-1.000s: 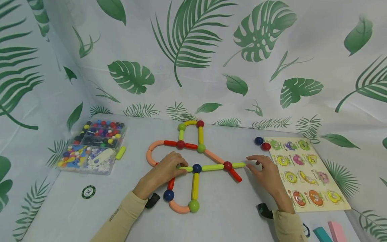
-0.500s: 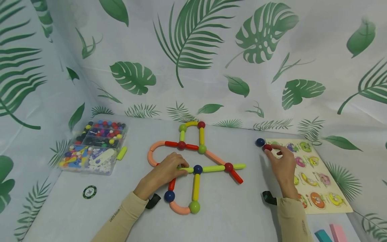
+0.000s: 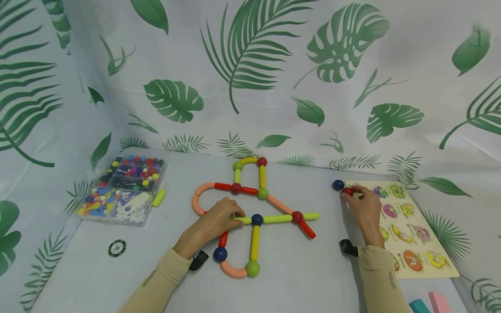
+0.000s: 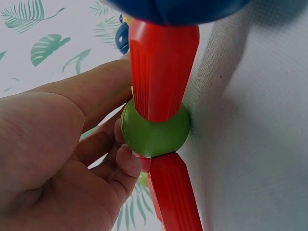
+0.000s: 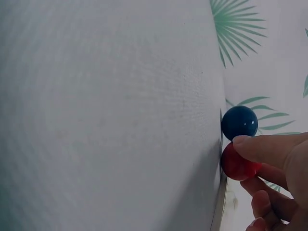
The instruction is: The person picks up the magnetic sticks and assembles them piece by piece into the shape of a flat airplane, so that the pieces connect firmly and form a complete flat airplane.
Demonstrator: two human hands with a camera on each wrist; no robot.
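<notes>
Magnetic rods and balls lie joined in a flat figure on the table. My left hand [image 3: 218, 217] pinches a lime-green rod [image 3: 245, 220] between thumb and fingers, beside a dark blue ball [image 3: 257, 220]. In the left wrist view its fingertips touch a green ball [image 4: 156, 127], which joins two red rods [image 4: 163, 67]; that ball is hidden under the hand in the head view. My right hand [image 3: 365, 211] holds a red ball [image 5: 238, 162] between thumb and fingers. Another dark blue ball [image 5: 239, 122] sits right against it.
A wooden fruit puzzle board [image 3: 424, 261] lies under and beyond the right wrist. At far left stands a compartment box of beads [image 3: 135, 221], with a loose lime-green rod [image 3: 158, 198] beside it. A poker chip [image 3: 117, 248] and pastel blocks [image 3: 439, 302] lie nearer the front.
My right hand has left the right tip of the figure, moved right and back, and taken hold of the red ball. The left hand has stayed in place.
</notes>
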